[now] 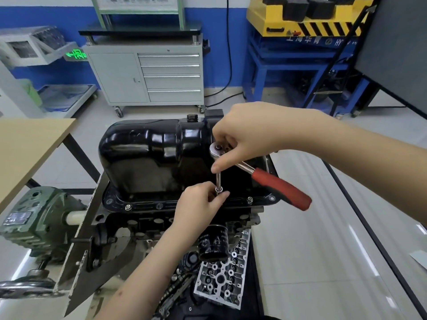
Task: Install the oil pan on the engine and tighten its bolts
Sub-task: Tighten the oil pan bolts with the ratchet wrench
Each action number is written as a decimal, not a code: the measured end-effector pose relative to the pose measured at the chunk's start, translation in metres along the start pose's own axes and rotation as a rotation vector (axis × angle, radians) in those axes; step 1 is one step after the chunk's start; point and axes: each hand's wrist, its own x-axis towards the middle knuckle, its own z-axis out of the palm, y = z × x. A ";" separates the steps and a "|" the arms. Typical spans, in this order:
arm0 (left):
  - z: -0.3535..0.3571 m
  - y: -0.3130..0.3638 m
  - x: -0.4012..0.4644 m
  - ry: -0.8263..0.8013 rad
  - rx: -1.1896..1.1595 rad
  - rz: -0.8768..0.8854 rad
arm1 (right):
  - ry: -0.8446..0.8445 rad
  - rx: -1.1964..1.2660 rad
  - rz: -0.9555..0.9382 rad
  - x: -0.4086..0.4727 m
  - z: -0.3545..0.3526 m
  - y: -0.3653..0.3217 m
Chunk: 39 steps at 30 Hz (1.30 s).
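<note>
A glossy black oil pan (147, 155) sits on the upturned engine block (143, 222), with bolts (128, 207) showing along its near flange. My right hand (249, 135) grips the head of a ratchet wrench (272, 179) with a red handle that points down to the right. A chrome extension bar (218, 181) drops from the ratchet head to the flange. My left hand (201, 206) pinches the lower end of that bar, where the socket meets the flange; the bolt under it is hidden.
A black oil filter (213, 243) sticks out of the block below my left hand. A cylinder head (221, 276) lies beneath. The green engine-stand gearbox (39, 222) is at left, a wooden table (30, 144) behind it, and a grey tool cabinet (147, 75) beyond.
</note>
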 end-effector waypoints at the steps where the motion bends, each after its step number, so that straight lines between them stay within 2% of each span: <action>1: 0.000 0.000 0.000 -0.006 -0.002 0.009 | 0.000 0.012 -0.012 0.000 -0.001 0.000; 7: -0.005 -0.005 0.004 -0.096 0.037 0.129 | -0.043 0.123 -0.139 -0.006 -0.006 0.004; 10: -0.007 -0.007 0.004 -0.112 0.023 0.127 | -0.015 0.162 -0.169 -0.005 -0.004 0.007; 18: 0.000 0.000 -0.001 0.004 -0.035 -0.018 | 0.082 0.029 -0.031 -0.006 0.001 -0.005; 23: 0.001 0.002 0.000 -0.020 -0.010 0.021 | 0.059 0.034 -0.042 -0.005 0.001 0.000; 28: -0.003 0.001 0.003 -0.078 0.044 0.101 | -0.023 0.197 -0.145 -0.006 -0.003 0.009; 39: 0.002 0.004 -0.002 0.035 -0.030 -0.039 | 0.008 0.058 0.008 -0.005 -0.003 0.008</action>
